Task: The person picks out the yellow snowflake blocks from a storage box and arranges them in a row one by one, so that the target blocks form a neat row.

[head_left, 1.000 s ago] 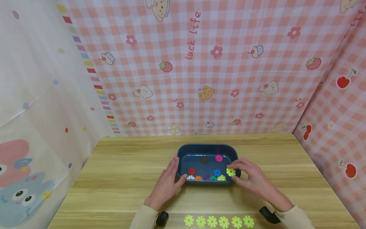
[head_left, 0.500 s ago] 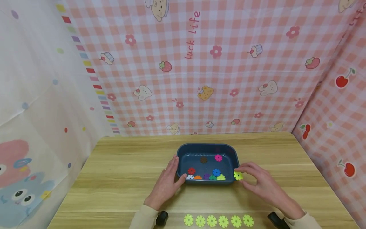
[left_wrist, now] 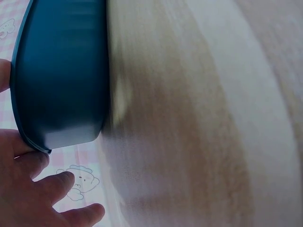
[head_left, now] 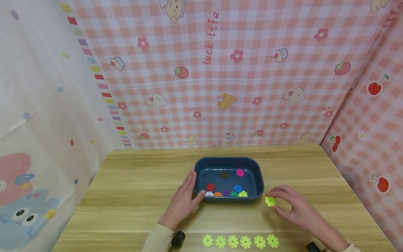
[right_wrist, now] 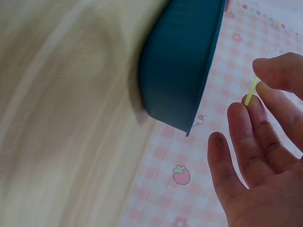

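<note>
Between thumb and fingertips, my right hand [head_left: 294,204] pinches a yellow-green notched plastic disc [head_left: 270,201] just off the right front corner of a dark blue bin [head_left: 233,199]. From the right wrist view the disc [right_wrist: 251,90] appears edge-on. My left hand [head_left: 181,206] rests on the bin's left end, thumb at the near rim and fingers fairly straight along the side. Inside the bin lie loose discs, among them a pink disc [head_left: 240,172], a brown disc [head_left: 224,175], a red disc [head_left: 210,187] and a blue disc [head_left: 238,188]; several more sit along the near wall, partly hidden.
A row of several yellow-green discs [head_left: 233,241] lies along the near edge of the wooden table [head_left: 132,182]. Behind the table hangs a pink checked cloth [head_left: 207,84], with more cloth at both sides.
My right hand has carried the yellow-green disc out from over the bin, rightward and toward the near side. My left hand stays at the bin.
</note>
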